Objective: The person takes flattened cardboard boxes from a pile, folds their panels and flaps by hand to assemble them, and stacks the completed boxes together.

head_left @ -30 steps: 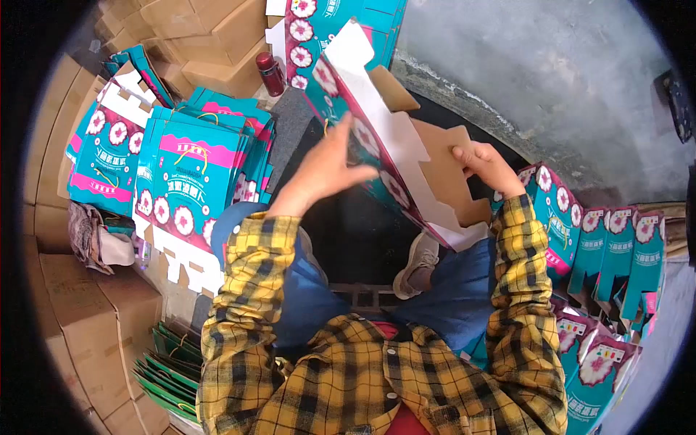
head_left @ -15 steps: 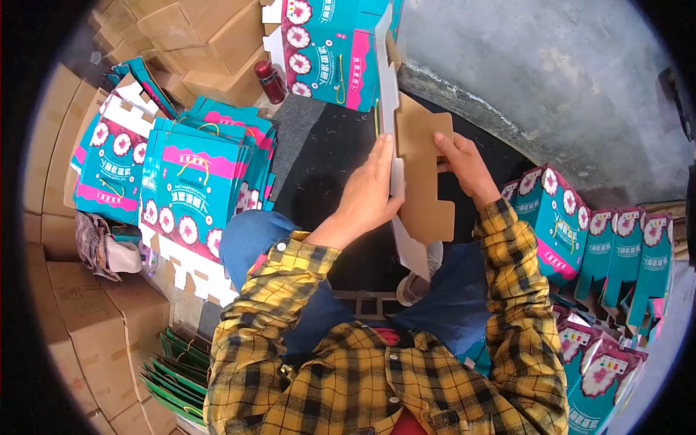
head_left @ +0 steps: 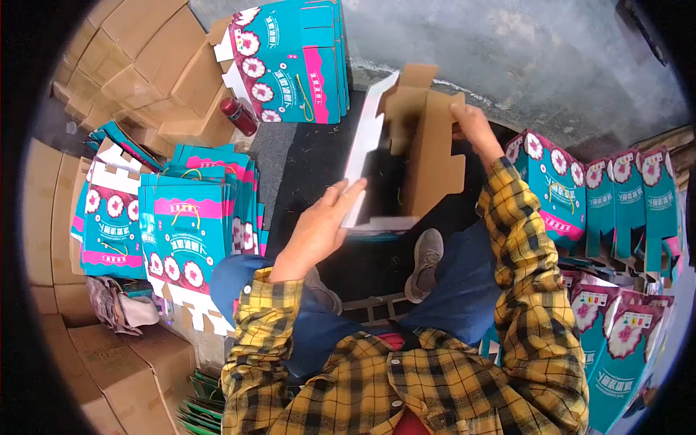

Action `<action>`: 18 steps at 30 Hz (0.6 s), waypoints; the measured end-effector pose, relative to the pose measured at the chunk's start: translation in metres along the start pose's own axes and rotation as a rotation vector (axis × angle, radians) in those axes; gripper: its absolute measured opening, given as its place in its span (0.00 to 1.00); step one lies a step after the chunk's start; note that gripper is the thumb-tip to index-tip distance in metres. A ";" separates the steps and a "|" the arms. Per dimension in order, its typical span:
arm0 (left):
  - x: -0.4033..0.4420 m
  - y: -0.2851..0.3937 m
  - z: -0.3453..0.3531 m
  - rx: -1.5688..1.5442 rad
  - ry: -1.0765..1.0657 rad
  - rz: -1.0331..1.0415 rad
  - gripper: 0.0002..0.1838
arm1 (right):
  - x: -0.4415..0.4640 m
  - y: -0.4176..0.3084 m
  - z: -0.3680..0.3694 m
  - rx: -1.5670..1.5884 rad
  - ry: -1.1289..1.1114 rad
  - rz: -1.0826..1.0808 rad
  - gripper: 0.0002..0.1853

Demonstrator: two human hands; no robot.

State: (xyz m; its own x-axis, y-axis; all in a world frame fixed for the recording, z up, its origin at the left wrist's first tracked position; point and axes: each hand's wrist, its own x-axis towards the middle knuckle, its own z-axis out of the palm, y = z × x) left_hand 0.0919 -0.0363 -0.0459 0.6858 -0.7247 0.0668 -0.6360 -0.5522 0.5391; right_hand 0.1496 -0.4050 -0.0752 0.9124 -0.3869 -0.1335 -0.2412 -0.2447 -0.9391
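Observation:
A cardboard gift box (head_left: 435,156) stands spread into a four-sided sleeve between my hands, its plain brown inside showing and its notched flaps sticking out. My left hand (head_left: 322,225) grips the near end of its white-edged left panel (head_left: 365,148). On the opposite side, my right hand (head_left: 478,132) pinches the upper corner of the brown right panel between thumb and fingers. Through the sleeve the dark floor mat (head_left: 312,174) is visible. Most of the box's printed outer face is turned away from view.
Flat printed boxes (head_left: 188,228) lie stacked at left, with another stack (head_left: 297,65) against the wall. A dark red flask (head_left: 238,116) stands beside brown cartons (head_left: 138,43). Assembled teal boxes (head_left: 551,188) line the right side. Green bags or boxes (head_left: 210,406) sit at lower left.
The box has gone from nearly flat to spread apart. My left hand has moved left and nearer my body; my right hand has risen slightly with its panel. The camera view has shifted.

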 end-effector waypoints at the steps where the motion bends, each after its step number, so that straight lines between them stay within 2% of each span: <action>1: 0.000 0.003 0.000 0.007 -0.035 0.007 0.41 | 0.000 0.001 0.002 0.004 0.001 0.001 0.19; 5: 0.007 0.003 0.011 0.092 -0.018 0.167 0.43 | 0.006 0.008 0.005 0.041 -0.084 0.013 0.21; 7: 0.012 0.002 0.014 0.072 -0.051 0.161 0.42 | 0.006 0.005 0.006 -0.124 -0.067 -0.013 0.22; 14: 0.013 0.003 0.028 0.155 -0.098 0.174 0.39 | -0.005 0.002 0.007 -0.082 -0.078 -0.052 0.19; 18: 0.010 0.004 0.033 0.129 -0.163 0.166 0.36 | -0.010 -0.002 -0.001 -0.253 -0.113 -0.087 0.18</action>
State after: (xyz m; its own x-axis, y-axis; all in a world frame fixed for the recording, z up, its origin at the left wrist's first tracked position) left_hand 0.0843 -0.0594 -0.0708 0.5086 -0.8610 0.0038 -0.7824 -0.4604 0.4194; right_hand 0.1406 -0.4013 -0.0717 0.9609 -0.2570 -0.1031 -0.2219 -0.4919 -0.8419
